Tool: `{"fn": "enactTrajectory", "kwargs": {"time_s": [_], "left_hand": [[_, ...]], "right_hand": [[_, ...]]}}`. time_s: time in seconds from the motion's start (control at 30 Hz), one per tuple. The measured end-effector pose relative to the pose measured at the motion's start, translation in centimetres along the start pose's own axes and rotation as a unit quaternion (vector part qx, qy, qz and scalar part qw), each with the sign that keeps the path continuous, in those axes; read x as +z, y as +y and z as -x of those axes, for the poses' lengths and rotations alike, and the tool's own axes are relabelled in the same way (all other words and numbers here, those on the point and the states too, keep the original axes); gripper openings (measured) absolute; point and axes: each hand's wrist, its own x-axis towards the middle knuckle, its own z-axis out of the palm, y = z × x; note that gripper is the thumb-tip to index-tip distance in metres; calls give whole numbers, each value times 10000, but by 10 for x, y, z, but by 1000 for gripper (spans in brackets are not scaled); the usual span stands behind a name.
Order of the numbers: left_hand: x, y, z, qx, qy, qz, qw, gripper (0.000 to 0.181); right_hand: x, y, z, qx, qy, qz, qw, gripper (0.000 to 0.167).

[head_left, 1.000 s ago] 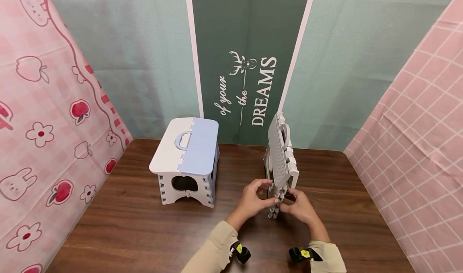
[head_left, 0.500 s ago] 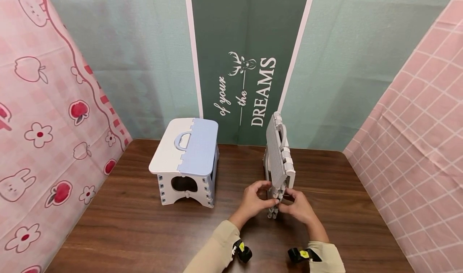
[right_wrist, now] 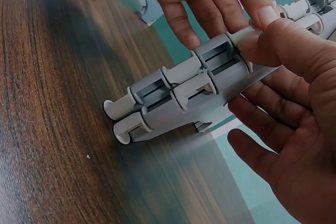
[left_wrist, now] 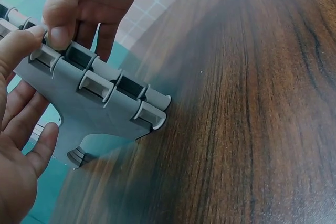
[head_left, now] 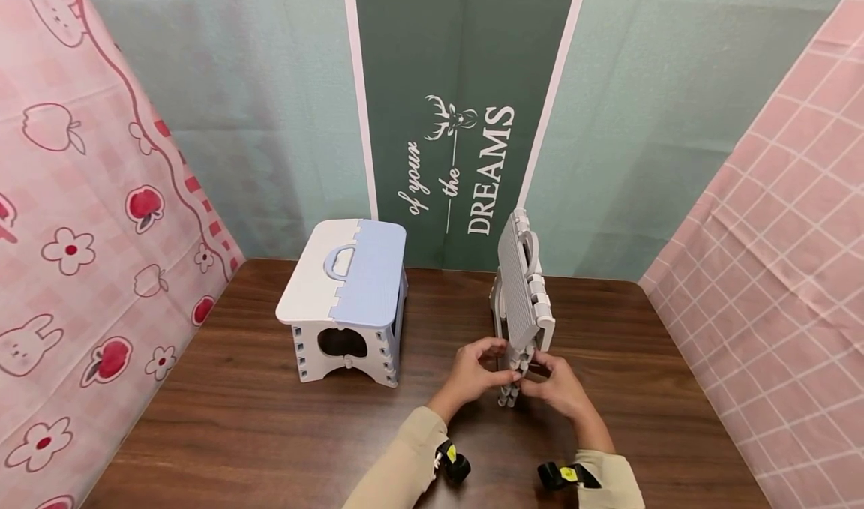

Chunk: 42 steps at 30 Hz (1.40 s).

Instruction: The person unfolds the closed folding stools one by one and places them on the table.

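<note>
A grey folding stool (head_left: 518, 284) stands folded nearly flat, on edge, on the right part of the table in the head view. My left hand (head_left: 472, 370) holds its near hinged edge from the left, thumb on the hinge knuckles. From the right, my right hand (head_left: 560, 389) grips the same edge, its thumb close to the left one. The left wrist view shows the stool's grey leg panel (left_wrist: 100, 106) with its foot on the wood. In the right wrist view, two rows of hinge knuckles (right_wrist: 184, 72) lie side by side, and both thumbs press there.
A white and blue folding stool (head_left: 367, 273) stands unfolded to the left, handle on top. The brown wooden table (head_left: 270, 449) ends at a green cloth backdrop (head_left: 432, 67). Pink cloths hang at the left (head_left: 101, 217) and right (head_left: 756, 291).
The folded stool's upper part leans slightly left and then returns a little to the right. Both hands keep their hold on its near edge almost unmoved.
</note>
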Motion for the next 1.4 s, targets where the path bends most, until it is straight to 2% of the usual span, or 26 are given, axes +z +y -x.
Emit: {"fn": "enactTrajectory", "kwargs": {"time_s": [0.07, 0.23, 0.37, 0.5, 0.73, 0.87, 1.1, 1.27, 1.4], "left_hand": [[-2, 8, 1, -20, -46, -20, 10000, 42], [-3, 10, 1, -35, -64, -94, 9999, 41], [0, -3, 0, -30, -70, -154, 9999, 43], [4, -22, -2, 52, -53, -287, 9996, 44], [5, -31, -2, 120, -162, -400, 9990, 44], [4, -32, -2, 138, -147, -559, 9982, 43], [3, -30, -4, 173, -120, -868, 9960, 42], [1, -32, -5, 173, -66, -946, 9953, 41], [-1, -32, -5, 216, -59, -1010, 9946, 41]], "right_hand": [[0, 1, 0, -16, 16, 9, 10000, 35], [1, 4, 0, -29, 52, 166, 9998, 37], [-1, 3, 1, 31, 91, 247, 9996, 36], [-2, 3, 2, 15, 165, 355, 9992, 34], [-5, -1, 6, 145, 336, 607, 9975, 32], [-7, 0, 8, 44, 437, 648, 9969, 28], [-8, 27, 5, -294, 737, 531, 9954, 24], [-10, 51, 3, -110, 974, 469, 9941, 26], [-10, 55, 4, 66, 1168, 425, 9922, 30]]}}
